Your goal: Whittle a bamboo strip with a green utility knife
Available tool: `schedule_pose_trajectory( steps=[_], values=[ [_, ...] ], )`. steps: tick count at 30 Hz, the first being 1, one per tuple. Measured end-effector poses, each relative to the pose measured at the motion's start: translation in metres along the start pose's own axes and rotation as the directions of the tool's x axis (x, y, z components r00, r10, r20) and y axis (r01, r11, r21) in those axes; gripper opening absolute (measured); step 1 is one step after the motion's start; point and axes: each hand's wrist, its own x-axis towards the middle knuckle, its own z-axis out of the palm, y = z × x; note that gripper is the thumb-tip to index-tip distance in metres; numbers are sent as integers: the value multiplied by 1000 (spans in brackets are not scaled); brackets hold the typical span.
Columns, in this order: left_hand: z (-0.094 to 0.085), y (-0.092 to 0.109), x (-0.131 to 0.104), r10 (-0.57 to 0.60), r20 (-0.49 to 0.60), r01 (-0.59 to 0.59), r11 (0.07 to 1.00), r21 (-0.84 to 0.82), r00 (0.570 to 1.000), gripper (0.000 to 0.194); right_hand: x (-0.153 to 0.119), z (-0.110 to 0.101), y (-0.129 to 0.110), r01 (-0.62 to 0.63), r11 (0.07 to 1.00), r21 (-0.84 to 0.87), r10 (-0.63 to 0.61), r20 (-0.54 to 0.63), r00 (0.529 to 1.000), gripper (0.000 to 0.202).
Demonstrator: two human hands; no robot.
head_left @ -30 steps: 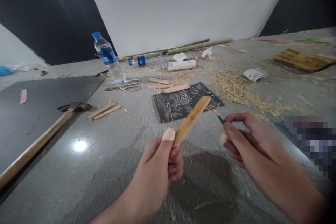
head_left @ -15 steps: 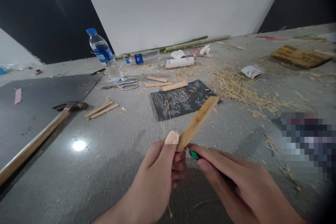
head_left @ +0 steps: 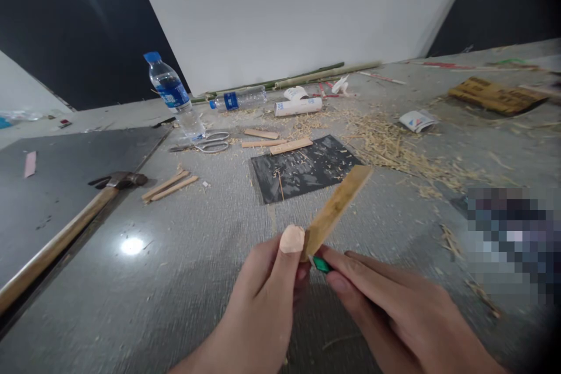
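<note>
Well, you are working above a grey floor [head_left: 197,263] with a finely ribbed, dull-shining surface. Beyond your hands lies a flat black rectangular sheet [head_left: 302,178], scuffed and dusted with crumbs; to its far right spread curly, straw-coloured shavings [head_left: 394,149]. At left rests a claw hammer with a smooth wooden handle and dark metal head [head_left: 94,210].

Your left hand [head_left: 263,298] grips the near end of a flat, yellow-brown wooden strip [head_left: 339,207], its thumb wearing a beige bandage [head_left: 292,239]. The strip slants away to the right, straight-sided, darker-blotched on its face, square-ended. Your right hand [head_left: 394,307] pinches a small green-handled tool [head_left: 322,265], its tip at the strip's near end.
</note>
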Motion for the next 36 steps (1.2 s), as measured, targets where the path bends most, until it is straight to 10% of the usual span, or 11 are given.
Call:
schedule_pose_trajectory(
  steps=[10,21,29,36],
  values=[
    [-1,-1,4,42,220,-19,994,-108,975,65,-2,1,3,23,996,-85,-26,-36,999,33],
    [6,-2,10,-13,205,72,956,-285,979,63,-1,2,12,20,947,-320,-34,-39,999,33],
    [6,1,4,84,202,-61,991,-118,976,69,19,-34,29,-337,858,-387,223,-310,924,36],
    [-7,-6,10,209,95,-227,940,254,973,58,8,-18,10,-258,962,-87,248,-111,962,28]
  ],
)
